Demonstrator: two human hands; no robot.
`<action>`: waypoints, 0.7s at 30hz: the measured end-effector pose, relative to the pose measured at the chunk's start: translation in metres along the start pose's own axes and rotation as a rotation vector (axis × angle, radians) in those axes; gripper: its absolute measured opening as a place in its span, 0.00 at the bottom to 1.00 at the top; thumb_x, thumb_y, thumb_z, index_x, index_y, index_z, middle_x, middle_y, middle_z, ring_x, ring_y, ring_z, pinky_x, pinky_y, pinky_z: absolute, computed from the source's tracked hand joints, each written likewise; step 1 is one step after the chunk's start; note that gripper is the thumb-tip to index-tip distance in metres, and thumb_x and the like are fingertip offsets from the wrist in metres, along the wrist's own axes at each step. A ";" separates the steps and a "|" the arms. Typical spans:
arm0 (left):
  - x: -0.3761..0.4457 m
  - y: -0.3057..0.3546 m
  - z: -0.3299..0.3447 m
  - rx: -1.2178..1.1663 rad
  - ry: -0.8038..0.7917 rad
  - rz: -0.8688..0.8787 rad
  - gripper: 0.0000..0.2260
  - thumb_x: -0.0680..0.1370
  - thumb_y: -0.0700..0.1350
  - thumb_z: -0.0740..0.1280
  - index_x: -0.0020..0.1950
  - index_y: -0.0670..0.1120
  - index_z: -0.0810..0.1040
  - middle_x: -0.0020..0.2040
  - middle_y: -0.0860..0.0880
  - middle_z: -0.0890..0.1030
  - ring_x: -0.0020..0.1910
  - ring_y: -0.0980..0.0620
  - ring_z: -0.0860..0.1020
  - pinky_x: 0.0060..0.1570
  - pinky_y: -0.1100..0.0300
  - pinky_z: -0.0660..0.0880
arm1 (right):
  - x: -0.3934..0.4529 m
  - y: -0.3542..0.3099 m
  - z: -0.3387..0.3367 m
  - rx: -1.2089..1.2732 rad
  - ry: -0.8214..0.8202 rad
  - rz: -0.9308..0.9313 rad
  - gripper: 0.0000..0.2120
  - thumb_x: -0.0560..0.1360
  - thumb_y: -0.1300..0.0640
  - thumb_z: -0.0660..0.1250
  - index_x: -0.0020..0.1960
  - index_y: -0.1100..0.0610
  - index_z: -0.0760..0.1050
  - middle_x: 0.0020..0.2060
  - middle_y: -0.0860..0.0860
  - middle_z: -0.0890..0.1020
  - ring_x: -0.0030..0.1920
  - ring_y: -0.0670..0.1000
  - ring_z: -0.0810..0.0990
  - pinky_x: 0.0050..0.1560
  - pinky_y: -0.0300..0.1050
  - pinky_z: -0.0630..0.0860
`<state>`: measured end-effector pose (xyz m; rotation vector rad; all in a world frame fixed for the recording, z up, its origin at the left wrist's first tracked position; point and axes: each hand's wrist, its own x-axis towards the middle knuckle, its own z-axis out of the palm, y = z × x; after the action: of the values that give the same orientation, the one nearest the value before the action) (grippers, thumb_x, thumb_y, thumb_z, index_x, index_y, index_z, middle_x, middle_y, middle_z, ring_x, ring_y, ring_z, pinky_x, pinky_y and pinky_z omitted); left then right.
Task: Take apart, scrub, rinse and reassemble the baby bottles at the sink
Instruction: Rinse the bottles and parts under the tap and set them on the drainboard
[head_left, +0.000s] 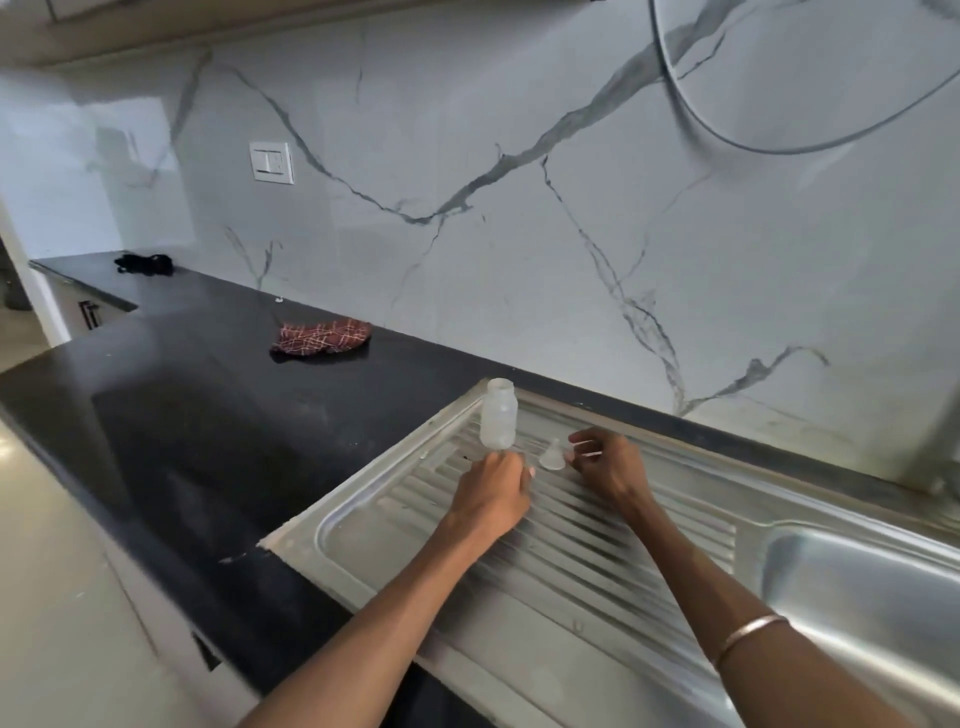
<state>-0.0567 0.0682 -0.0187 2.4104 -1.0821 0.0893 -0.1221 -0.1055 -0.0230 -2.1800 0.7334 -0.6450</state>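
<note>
- The counter (171, 415) is black and shiny, and it runs along the marble wall.
- A red checked cloth (320, 338) lies bunched up on the counter, near the wall.
- A small black thing (145, 264) lies on the far left end; it is too far to tell what it is.
- A steel drainboard (597, 561) with ridges is set into the counter.
- A clear teat (553, 456) sits on the drainboard.

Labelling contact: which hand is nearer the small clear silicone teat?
Right. The right hand touches the small clear silicone teat; the left hand is left of it, below the clear plastic bottle.
</note>
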 end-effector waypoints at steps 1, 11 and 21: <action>-0.002 0.006 0.002 -0.009 0.001 0.007 0.12 0.84 0.48 0.58 0.51 0.43 0.78 0.47 0.42 0.80 0.47 0.40 0.79 0.43 0.48 0.76 | -0.003 0.003 -0.009 -0.009 0.005 -0.006 0.08 0.73 0.58 0.75 0.51 0.53 0.81 0.42 0.48 0.83 0.41 0.47 0.82 0.46 0.40 0.76; -0.033 0.136 0.035 -0.176 -0.083 0.238 0.11 0.83 0.45 0.59 0.49 0.44 0.80 0.48 0.41 0.83 0.49 0.40 0.80 0.41 0.53 0.71 | -0.082 0.073 -0.152 -0.144 0.065 0.070 0.08 0.75 0.64 0.72 0.48 0.52 0.83 0.43 0.48 0.85 0.42 0.46 0.83 0.39 0.33 0.75; -0.062 0.282 0.121 -0.194 -0.251 0.372 0.15 0.82 0.49 0.60 0.66 0.47 0.78 0.63 0.43 0.80 0.63 0.42 0.77 0.61 0.50 0.74 | -0.168 0.192 -0.259 -0.367 -0.018 0.324 0.10 0.73 0.63 0.70 0.45 0.47 0.82 0.39 0.47 0.85 0.43 0.46 0.83 0.49 0.39 0.77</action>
<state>-0.3181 -0.1039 -0.0250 2.0627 -1.5680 -0.1911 -0.4640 -0.2261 -0.0507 -2.3104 1.2433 -0.3414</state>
